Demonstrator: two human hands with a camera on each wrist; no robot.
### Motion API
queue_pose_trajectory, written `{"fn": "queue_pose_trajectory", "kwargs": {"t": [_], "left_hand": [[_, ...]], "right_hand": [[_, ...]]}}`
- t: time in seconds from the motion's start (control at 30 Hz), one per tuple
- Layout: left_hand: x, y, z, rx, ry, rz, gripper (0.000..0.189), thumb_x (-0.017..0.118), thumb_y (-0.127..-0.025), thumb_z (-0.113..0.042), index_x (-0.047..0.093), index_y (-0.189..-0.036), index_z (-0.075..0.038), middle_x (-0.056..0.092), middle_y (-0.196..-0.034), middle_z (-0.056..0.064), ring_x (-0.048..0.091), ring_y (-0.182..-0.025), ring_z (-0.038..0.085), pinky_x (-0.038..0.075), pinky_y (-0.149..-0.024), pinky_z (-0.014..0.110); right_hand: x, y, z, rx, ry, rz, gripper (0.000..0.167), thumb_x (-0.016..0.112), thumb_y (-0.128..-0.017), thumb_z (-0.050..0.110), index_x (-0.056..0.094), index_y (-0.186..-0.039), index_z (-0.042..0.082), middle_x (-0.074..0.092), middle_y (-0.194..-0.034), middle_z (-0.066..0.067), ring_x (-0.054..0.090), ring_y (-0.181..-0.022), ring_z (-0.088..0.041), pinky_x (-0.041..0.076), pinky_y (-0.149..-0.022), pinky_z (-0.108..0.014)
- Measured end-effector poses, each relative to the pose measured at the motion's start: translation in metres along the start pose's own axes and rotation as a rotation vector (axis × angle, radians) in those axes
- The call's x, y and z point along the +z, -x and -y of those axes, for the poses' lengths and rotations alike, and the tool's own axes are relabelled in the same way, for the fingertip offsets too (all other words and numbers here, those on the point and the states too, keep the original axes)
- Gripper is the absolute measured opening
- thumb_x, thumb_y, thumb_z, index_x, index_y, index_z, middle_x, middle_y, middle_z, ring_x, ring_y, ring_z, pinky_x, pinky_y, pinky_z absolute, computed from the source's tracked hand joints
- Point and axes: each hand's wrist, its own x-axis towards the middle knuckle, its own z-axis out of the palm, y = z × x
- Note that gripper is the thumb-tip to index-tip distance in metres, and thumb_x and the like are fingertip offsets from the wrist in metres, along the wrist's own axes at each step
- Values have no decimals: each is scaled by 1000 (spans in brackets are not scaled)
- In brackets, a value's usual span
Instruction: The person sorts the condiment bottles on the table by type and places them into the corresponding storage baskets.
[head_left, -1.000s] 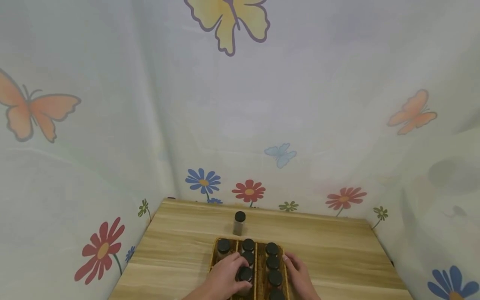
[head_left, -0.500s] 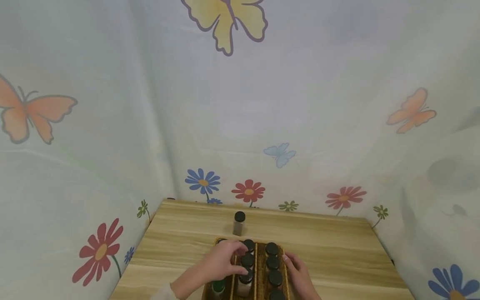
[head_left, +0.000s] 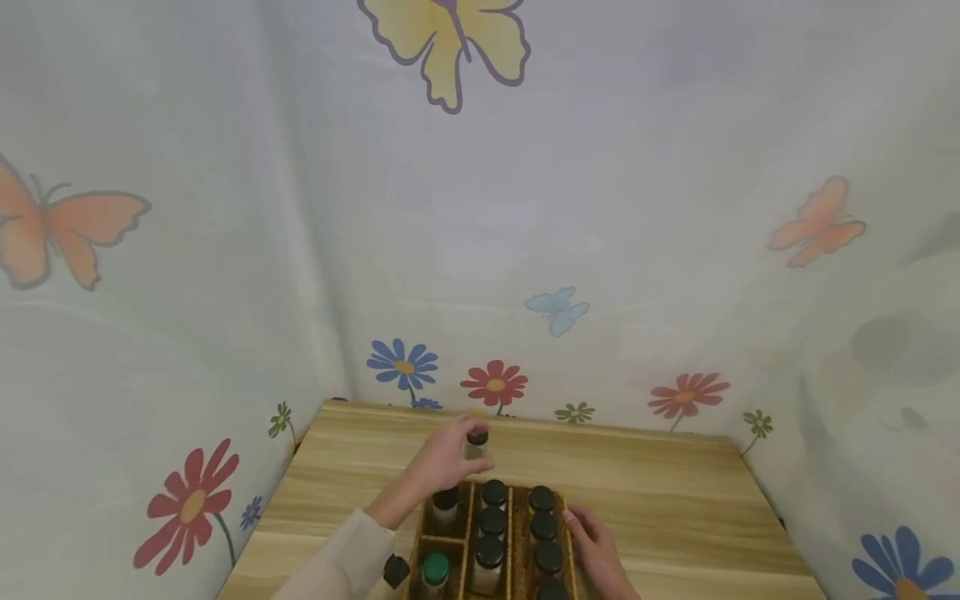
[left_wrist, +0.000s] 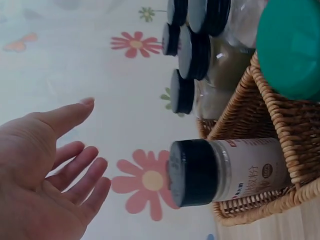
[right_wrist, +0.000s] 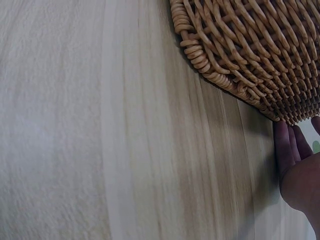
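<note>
My left hand (head_left: 448, 454) reaches past the far side of a wicker basket (head_left: 511, 537), its thumb and fingers spread about a black-capped spice jar (head_left: 476, 448) standing on the table. In the left wrist view the left hand (left_wrist: 55, 170) has nothing between its fingers; a labelled black-capped jar (left_wrist: 250, 167) stands in the basket. My right hand (head_left: 598, 552) rests against the basket's right side. Its fingers (right_wrist: 286, 145) touch the woven wall in the right wrist view. Green-capped jar (head_left: 435, 573) sits in the near left compartment.
Several black-capped jars (head_left: 547, 557) fill the basket's right and middle compartments. The wooden table (head_left: 675, 500) meets a cloth backdrop (head_left: 637, 250) with printed flowers and butterflies on three sides. A small black device (head_left: 396, 571) shows beside the left sleeve.
My left hand has left the middle row of jars and moved away from me, to the jar behind the basket. The right hand has stayed at the basket's side.
</note>
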Motion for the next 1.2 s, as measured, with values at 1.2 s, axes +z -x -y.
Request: {"fn": "queue_pose_trajectory", "kwargs": {"t": [1.2], "left_hand": [[49, -38, 71, -175, -33, 71, 71, 86, -92, -31, 56, -149, 0, 54, -151, 26, 52, -139, 46, 46, -113, 60]], "right_hand": [[-1, 4, 7, -7, -11, 35, 68, 59, -106, 54, 58, -144, -3, 67, -134, -22, 70, -110, -27, 61, -87, -38]]}}
